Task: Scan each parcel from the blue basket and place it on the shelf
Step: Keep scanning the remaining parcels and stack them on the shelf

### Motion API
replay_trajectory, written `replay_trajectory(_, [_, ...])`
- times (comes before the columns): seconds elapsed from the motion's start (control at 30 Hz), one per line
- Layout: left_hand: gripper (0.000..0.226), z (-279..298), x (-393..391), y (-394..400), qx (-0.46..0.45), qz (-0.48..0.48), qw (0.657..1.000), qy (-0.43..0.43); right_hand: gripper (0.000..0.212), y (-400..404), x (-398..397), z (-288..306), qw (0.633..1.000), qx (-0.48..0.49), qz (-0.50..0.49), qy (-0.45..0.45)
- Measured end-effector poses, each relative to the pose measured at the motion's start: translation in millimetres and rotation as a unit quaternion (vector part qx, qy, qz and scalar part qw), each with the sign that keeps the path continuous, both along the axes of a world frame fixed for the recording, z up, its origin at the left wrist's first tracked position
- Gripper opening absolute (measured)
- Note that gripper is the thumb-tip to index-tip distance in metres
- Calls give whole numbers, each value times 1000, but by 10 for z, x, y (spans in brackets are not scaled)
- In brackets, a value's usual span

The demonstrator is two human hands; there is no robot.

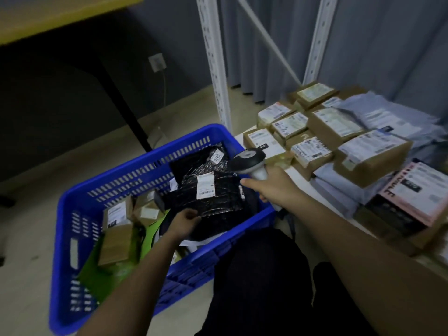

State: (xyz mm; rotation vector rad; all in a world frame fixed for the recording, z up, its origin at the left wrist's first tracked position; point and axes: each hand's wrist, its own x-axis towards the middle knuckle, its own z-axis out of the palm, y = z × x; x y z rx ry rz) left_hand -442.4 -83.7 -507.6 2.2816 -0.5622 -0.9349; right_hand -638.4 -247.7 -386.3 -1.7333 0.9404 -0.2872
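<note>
The blue basket (72, 200) stands on the floor at centre left, filled with brown boxes, a green bag and black plastic parcels. My left hand (185, 221) grips the near edge of a black parcel (211, 197) with a white label, which lies on top of the pile. My right hand (274, 187) holds a grey and black barcode scanner (248, 160) by its handle. The scanner's head is over the basket's right rim, just above the black parcel. The low white shelf (303, 175) on the right carries several labelled parcels.
Brown boxes (371, 156) and grey mailer bags (388, 120) cover the shelf's right part, with a pink and black box (417, 192) at the near end. White shelf uprights (215, 69) rise behind the basket. A yellow table (60, 18) with a black leg stands at the back left.
</note>
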Motion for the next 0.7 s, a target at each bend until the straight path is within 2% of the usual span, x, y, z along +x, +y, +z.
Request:
replay_trajectory(0.1, [29, -314, 52, 8, 16, 24, 999, 25, 26, -27, 179, -119, 997, -4, 60, 38])
replay_trajectory(0.23, [42, -589, 149, -86, 21, 57, 998, 27, 25, -152, 317, -274, 996, 15, 69, 55])
replay_trajectory(0.47, [67, -1198, 500, -191, 93, 103, 989, -43, 22, -370, 402, -584, 997, 64, -1, 42])
replay_trajectory(0.57, [80, -1116, 513, -307, 111, 133, 984, -38, 23, -441, 425, -614, 996, 79, -23, 33])
replay_trajectory(0.7, [84, -1052, 505, -445, 192, 163, 966, -57, 22, -539, 428, -615, 994, 87, -57, 20])
